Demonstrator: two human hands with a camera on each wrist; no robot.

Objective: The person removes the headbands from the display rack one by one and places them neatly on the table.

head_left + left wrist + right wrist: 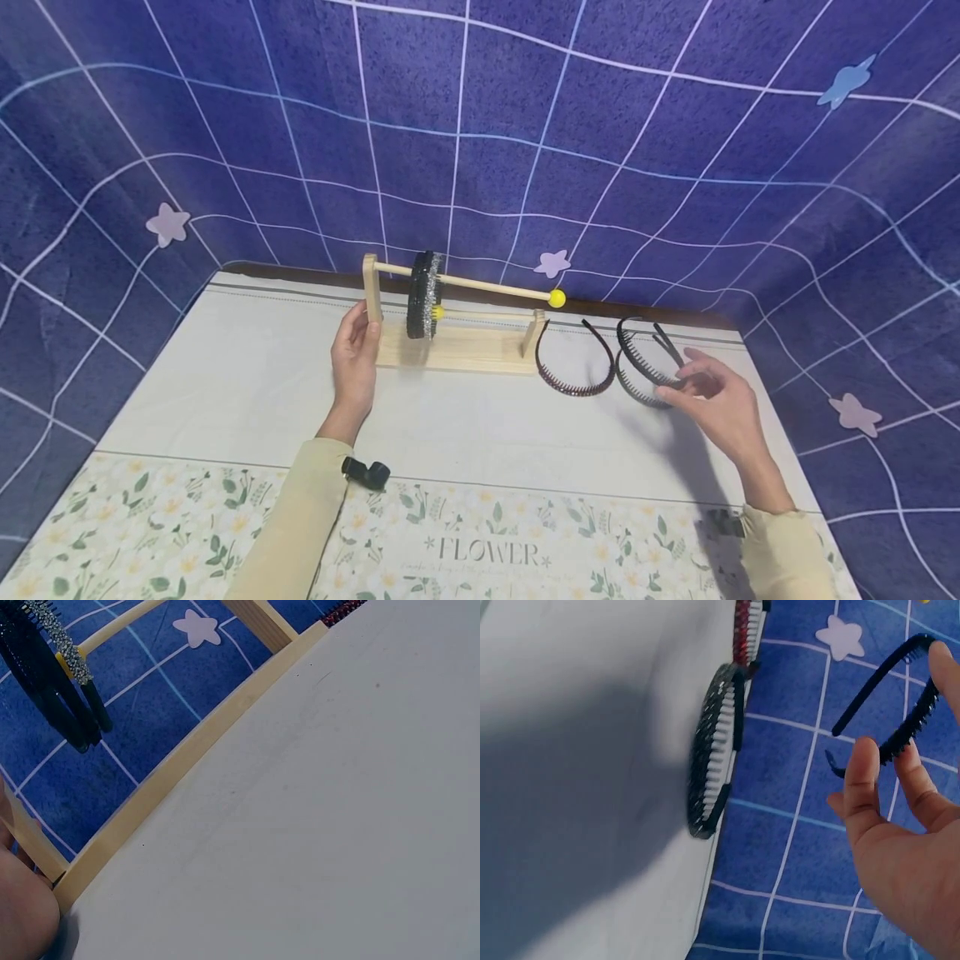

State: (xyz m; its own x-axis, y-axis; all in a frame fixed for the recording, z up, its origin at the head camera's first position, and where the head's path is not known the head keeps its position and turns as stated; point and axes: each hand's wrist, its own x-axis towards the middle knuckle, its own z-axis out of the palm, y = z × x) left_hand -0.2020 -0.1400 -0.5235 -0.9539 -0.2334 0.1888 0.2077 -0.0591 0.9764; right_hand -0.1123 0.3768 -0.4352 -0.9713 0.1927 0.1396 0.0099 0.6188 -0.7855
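Observation:
My left hand (354, 354) grips the left upright of a wooden display stand (465, 350), its thumb on the near side. Several headbands (422, 296), black ones and a silvery glittery one, hang bunched on the stand's rods near that upright. On the right, my right hand (720, 404) pinches a black toothed headband (879, 677) between thumb and fingers, raised over the table. Below it a second black toothed headband (705, 772) lies on the table. Beside that lies a dark red headband (576, 390), close to the stand's right end.
The upper rod ends in a yellow ball (557, 298) that sticks out to the right. A white table cover (465, 425) with a floral front band (187, 517) lies under everything. Behind and at both sides hangs a blue gridded cloth (495, 108) with star shapes.

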